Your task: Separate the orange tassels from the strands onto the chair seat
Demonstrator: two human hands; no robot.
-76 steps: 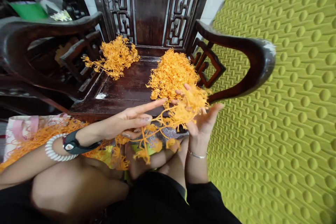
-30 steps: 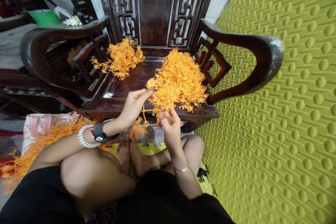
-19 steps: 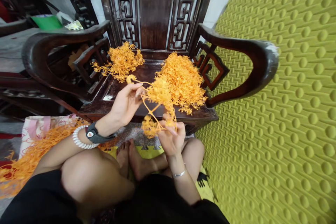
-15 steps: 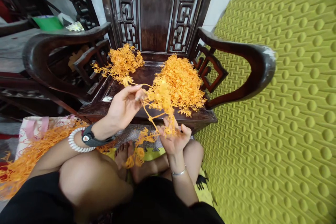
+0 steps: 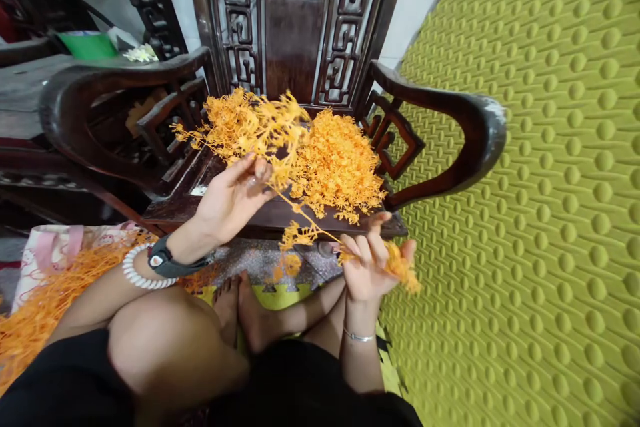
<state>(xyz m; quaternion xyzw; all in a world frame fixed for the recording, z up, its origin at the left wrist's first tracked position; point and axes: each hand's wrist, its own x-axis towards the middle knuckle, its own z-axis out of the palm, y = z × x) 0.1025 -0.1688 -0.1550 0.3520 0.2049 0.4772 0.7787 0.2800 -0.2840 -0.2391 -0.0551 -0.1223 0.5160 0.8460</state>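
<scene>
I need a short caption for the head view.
Both hands, left hand and right hand, stretch an orange sprig before a carved chair.

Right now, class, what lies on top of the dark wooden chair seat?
Two orange sprig heaps lie on the chair seat: a smaller heap at its back left and a bigger heap on its right. The sprig held in the left hand hides part of the seat between them.
</scene>
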